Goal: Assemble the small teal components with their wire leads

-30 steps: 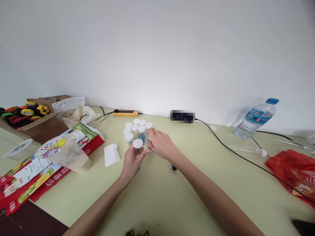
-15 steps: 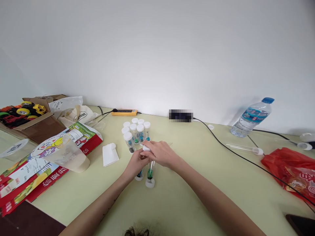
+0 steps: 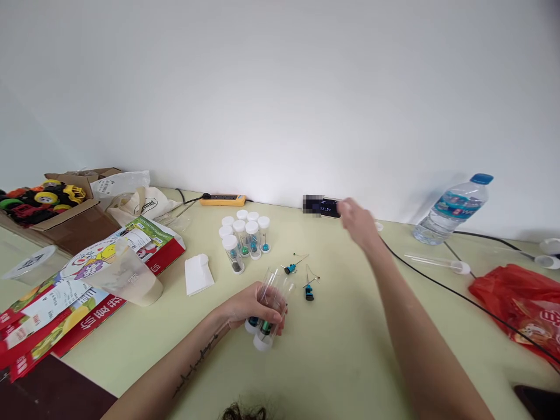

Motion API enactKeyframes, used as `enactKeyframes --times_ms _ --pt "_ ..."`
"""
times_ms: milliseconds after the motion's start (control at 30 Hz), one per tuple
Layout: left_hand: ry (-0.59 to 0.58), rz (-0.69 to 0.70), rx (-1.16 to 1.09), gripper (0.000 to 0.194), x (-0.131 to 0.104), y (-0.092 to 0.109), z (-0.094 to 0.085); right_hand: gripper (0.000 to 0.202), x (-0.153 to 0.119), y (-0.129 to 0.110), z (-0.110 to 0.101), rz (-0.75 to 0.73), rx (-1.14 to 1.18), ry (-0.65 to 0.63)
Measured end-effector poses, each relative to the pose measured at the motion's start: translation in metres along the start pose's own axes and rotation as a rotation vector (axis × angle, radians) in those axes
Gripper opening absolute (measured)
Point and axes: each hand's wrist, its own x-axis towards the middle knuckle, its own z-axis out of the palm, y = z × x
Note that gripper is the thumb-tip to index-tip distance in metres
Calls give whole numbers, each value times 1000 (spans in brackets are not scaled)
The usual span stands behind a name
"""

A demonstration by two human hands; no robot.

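Note:
My left hand (image 3: 258,309) is closed around clear plastic tubes (image 3: 280,289), which lean together with white caps at their lower ends. Green and blue pieces show inside them, partly covered by my fingers. Farther back and to the right, my right hand (image 3: 359,224) is over the table, smeared by motion, so whether it holds anything is unclear. Close to it are a small white cap (image 3: 378,226) and a dark clock display (image 3: 330,208). Between the hands lie two small blue-and-black pieces with thin wires, a nearer one (image 3: 308,290) and a farther one (image 3: 289,269).
Several white-capped tubes (image 3: 236,256) stand grouped behind my left hand. To the left are a folded tissue (image 3: 198,274), a translucent cup (image 3: 135,280) and printed bags (image 3: 83,303). A water bottle (image 3: 455,207), black cable (image 3: 429,282) and red bag (image 3: 516,297) are at right.
My right hand has left the tubes and moved right and away, toward the wall. My left hand now grips the tubes lower down. The small blue pieces, hidden before, are now visible.

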Motion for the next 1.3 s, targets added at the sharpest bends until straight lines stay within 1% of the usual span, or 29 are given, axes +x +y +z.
enactKeyframes --times_ms 33,67,100,133,167,200,233,267,300,333,367,433,467,500,533,567,633,733,800,900,1000,1067,1133,1200,1300 --pt "18 -3 -1 26 0 1 -1 45 8 24 -9 102 -61 32" --pt "37 -4 -5 27 0 2 -2 45 14 46 -17 163 -96 51" --pt "51 -8 -9 28 1 3 -3 46 16 66 -24 234 -139 83" --pt "60 -14 -15 30 2 4 -5 47 17 80 -29 297 -175 123" --pt "63 -24 -20 31 3 5 -6 48 15 88 -34 340 -199 159" --pt "60 -37 -22 32 4 5 -7 49 13 89 -38 354 -213 188" --pt "58 -50 -21 33 4 5 -7 49 10 84 -41 327 -207 201" --pt "57 -62 -16 34 5 5 -8 47 6 72 -43 256 -174 179" --pt "60 -73 -9 34 5 5 -8 43 2 56 -43 145 -116 131" --pt "66 -82 2 34 5 5 -9 36 -3 37 -42 26 -30 44" --pt "77 -88 14 35 5 5 -9 32 -9 17 -39 -90 101 -106" --pt "108 -89 40 37 4 7 -9 33 -26 -20 -29 -292 368 -467" --pt "123 -88 52 38 3 9 -9 35 -36 -35 -22 -355 451 -625" --pt "138 -85 68 39 2 11 -9 37 -46 -45 -15 -386 511 -758" --pt "150 -82 90 39 1 13 -9 39 -56 -52 -7 -395 559 -855" --pt "160 -77 118 38 1 14 -9 39 -64 -55 0 -401 606 -934" --pt "171 -63 181 33 0 17 -8 39 -76 -54 13 -370 713 -1056" --pt "170 -48 255 25 1 17 -7 38 -81 -45 24 -265 798 -1204" --pt "172 -62 280 25 2 16 -6 40 -80 -38 27 -196 802 -1237" --pt "180 -87 301 26 3 16 -4 40 -79 -34 32 -159 843 -1283" --pt "142 -124 261 25 3 17 -3 40 -82 -33 40 -125 938 -1431" --pt "112 -163 175 28 4 17 -4 38 -84 -32 47 -64 1018 -1455" --pt "110 -188 64 31 5 15 -6 36 -83 -29 54 4 1112 -1409" --pt "121 -200 -24 36 7 11 -9 33 -78 -22 61 75 1195 -1299" --pt "160 -218 -117 41 9 4 -12 32 -63 -5 69 165 1228 -1043"
